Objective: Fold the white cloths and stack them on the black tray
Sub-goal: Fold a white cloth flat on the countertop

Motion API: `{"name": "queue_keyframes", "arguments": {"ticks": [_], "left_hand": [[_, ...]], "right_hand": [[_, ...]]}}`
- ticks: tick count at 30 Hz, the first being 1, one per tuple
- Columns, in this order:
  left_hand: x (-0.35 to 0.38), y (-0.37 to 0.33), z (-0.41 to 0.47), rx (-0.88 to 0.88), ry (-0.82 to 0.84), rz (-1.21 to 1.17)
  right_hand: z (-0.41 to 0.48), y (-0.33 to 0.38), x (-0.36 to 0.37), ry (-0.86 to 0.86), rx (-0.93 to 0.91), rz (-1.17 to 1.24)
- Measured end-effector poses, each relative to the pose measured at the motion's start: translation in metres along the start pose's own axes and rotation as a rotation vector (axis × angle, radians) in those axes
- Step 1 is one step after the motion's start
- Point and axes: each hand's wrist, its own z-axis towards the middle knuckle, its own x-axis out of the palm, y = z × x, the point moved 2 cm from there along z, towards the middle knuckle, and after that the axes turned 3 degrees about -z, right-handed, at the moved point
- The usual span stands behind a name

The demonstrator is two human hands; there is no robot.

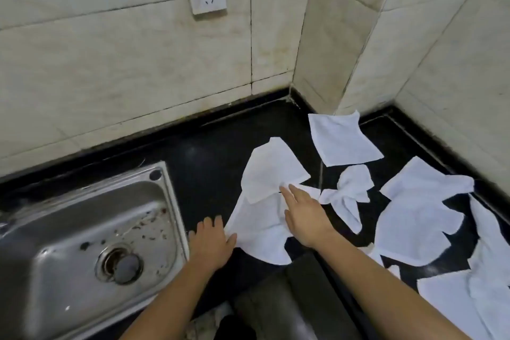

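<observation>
Left hand [214,241]: fingers straight, flat on the counter [209,157], touching the cloth's near corner beside the sink [55,218].
Right hand [305,219]: fingers extended, pressing the cloth [265,174].
Cloth: crumpled, mid-counter.
Other cloths [342,138]: scattered toward the right edge.

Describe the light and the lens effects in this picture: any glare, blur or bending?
Head view: the white cloths are overexposed, texture nearly gone; head view: the steel sink carries soft highlights; head view: the wall tile lines curve from the wide-angle lens.
</observation>
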Motion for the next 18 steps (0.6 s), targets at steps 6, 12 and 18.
{"name": "queue_keyframes", "arguments": {"ticks": [6, 12, 18], "left_hand": [[0.019, 0.037, 0.057, 0.165, 0.013, 0.063], [0.015, 0.075, 0.089, 0.250, -0.068, 0.058], [0.012, 0.098, 0.112, 0.244, -0.157, 0.101]], "right_hand": [[0.085, 0.069, 0.023, 0.189, -0.081, -0.026], [0.129, 0.100, 0.048, 0.344, -0.257, -0.214], [0.150, 0.071, 0.046, 0.304, -0.136, -0.269]]}}
